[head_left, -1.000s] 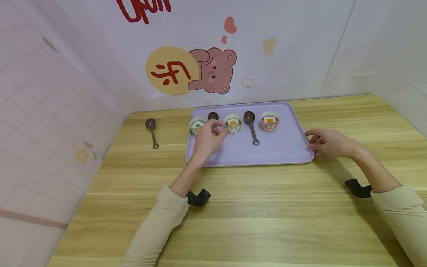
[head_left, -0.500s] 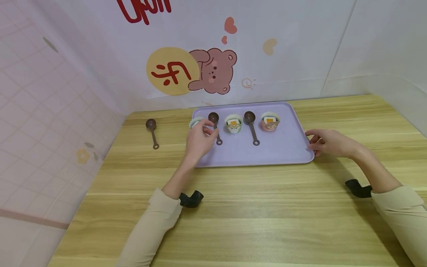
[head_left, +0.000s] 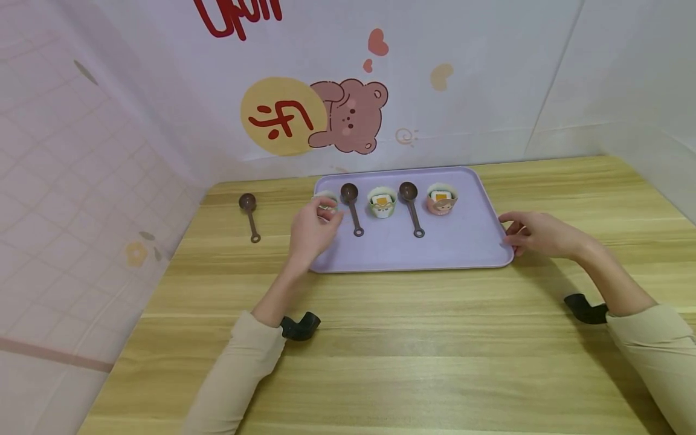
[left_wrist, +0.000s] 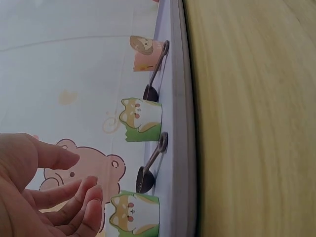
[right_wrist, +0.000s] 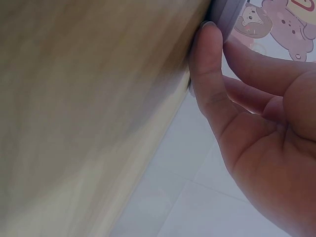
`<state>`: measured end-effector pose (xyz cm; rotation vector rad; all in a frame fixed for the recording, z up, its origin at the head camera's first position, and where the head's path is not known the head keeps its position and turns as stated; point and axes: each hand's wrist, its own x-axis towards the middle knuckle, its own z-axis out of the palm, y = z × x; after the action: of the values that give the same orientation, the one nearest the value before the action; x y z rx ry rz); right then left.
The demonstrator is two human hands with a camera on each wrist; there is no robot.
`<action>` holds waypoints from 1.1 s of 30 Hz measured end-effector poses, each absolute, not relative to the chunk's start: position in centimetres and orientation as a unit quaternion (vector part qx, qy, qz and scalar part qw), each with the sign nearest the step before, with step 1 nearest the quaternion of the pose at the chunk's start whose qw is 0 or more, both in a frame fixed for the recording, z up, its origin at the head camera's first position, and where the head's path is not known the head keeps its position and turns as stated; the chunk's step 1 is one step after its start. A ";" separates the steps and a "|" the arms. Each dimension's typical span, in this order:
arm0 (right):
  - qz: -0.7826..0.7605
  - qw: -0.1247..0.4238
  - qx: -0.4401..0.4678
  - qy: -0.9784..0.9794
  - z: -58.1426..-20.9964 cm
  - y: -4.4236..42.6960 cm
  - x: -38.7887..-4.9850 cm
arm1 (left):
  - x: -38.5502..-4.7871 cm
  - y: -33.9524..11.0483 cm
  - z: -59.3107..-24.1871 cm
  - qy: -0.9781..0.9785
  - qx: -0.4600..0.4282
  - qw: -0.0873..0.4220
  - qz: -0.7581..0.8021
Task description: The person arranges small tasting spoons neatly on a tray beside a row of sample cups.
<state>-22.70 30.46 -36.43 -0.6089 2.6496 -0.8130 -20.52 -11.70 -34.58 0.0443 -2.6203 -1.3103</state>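
My left hand is above the left end of a lilac tray, its fingers loosely bent and holding nothing. It partly hides a paper cup in the head view; the left wrist view shows that green-and-white cup with a dog print. A brown measuring spoon lies right of it, then a green cup, a second brown spoon and a pink cup. My right hand holds the tray's right rim near its front corner with thumb and fingers.
A third brown measuring spoon lies on the wooden table, left of the tray. Behind the table stands a white wall with a printed bear. Small white pieces with orange tops sit in the green and pink cups.
My left hand has moved left, away from the middle cup, uncovering the left spoon on the tray and covering more of the leftmost cup. The right hand has stayed at the rim.
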 end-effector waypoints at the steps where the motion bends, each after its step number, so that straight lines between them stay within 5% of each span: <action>1: -0.283 0.152 -0.212 0.923 -36.4 30.5 -22.7 | -20.5 -11.9 -34.6 -0.890 0.018 0.105 -0.444; 33: -0.277 0.155 -0.207 0.926 -36.1 30.4 -22.6 | -21.3 -17.4 -35.4 -0.895 0.081 0.088 -0.430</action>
<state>-22.58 30.43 -36.10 -0.5932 2.6523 -0.7924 -21.25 -17.40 -35.36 0.2397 -2.6640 -1.2795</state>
